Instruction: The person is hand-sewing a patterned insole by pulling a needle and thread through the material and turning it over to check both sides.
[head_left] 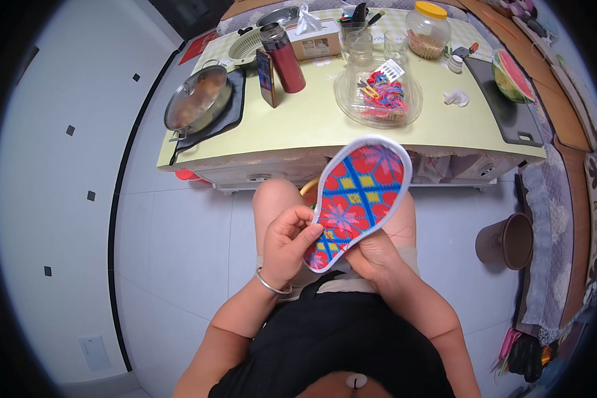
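stitching seems in hand, the left hand (289, 243) pinching the insole (355, 198), the grip of the right hand (375, 256) too hidden to tell; the next stitch likely needs steadiness.

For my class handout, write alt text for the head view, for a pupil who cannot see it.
A seated person's left hand grips a brightly patterned insole, the right hand partly behind it. On the table ahead are colourful thread in a clear dish, a red flask and a lidded pot.
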`<state>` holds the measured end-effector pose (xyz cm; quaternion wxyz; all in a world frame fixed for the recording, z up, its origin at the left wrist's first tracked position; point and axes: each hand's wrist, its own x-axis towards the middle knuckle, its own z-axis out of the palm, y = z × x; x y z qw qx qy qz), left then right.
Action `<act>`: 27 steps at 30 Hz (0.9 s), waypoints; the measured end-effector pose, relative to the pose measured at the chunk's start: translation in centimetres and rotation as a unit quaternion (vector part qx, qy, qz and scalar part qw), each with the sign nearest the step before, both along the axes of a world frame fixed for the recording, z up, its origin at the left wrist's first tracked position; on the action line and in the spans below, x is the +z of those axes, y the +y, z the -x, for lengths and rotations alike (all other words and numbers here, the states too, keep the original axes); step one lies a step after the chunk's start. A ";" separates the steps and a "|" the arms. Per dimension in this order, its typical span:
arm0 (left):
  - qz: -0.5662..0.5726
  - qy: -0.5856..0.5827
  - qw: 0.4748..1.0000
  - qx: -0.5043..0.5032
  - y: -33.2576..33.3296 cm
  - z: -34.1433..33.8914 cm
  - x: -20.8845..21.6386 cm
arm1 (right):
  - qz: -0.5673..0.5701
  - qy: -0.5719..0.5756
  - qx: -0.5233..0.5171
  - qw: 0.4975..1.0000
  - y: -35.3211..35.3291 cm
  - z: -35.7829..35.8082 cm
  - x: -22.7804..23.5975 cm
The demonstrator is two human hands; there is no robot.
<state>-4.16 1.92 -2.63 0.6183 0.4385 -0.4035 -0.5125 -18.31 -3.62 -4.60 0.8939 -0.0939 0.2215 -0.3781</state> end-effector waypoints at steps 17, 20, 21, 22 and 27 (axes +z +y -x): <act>0.069 0.150 0.975 0.146 1.7 -13.2 1.8 | 0.065 0.039 -0.418 0.905 -10.9 26.8 -7.8; 0.112 0.296 0.928 0.199 4.0 -19.5 2.3 | -0.012 0.087 -0.594 0.800 -11.2 42.4 -10.8; 0.141 0.337 0.915 0.169 4.5 -21.6 1.4 | -0.018 0.101 -0.625 0.774 -10.2 47.2 -11.8; 0.169 0.375 0.900 0.142 5.0 -22.7 1.1 | -0.022 0.111 -0.645 0.756 -9.2 50.8 -12.7; 0.114 0.474 0.873 -0.008 2.8 -16.5 -0.1 | 0.019 0.105 -0.600 0.793 -9.0 44.8 -12.9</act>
